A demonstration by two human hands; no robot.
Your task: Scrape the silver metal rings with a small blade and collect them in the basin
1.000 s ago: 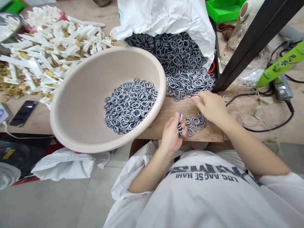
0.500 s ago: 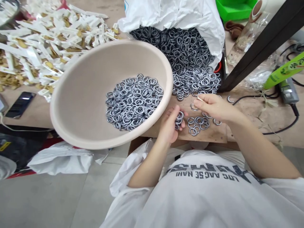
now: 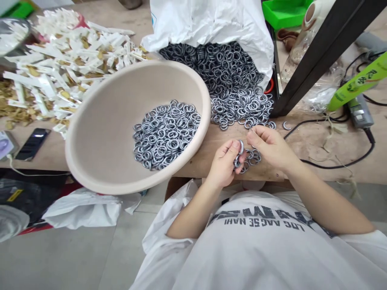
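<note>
My left hand [image 3: 225,165] is closed on a few metal rings [image 3: 239,155], pinched between thumb and fingers at the table's front edge. My right hand [image 3: 269,145] is right beside it, fingers curled, its fingertips at the same rings and over a small loose cluster of rings [image 3: 253,156] on the wooden board. A large beige bowl [image 3: 99,133] tilts over the table edge to the left, with a heap of rings [image 3: 165,135] inside. Behind, a white sack [image 3: 211,24] spills a big pile of rings [image 3: 232,84].
White and tan strips [image 3: 57,68] cover the table's left. A phone [image 3: 32,143] lies at the left edge. A black post [image 3: 314,56], green bottle [image 3: 359,82], power tool and cables [image 3: 332,163] sit on the right. White bags [image 3: 87,209] lie on the floor.
My right hand has drawn back from the ring pile to meet my left hand, which has lifted slightly toward it with its rings.
</note>
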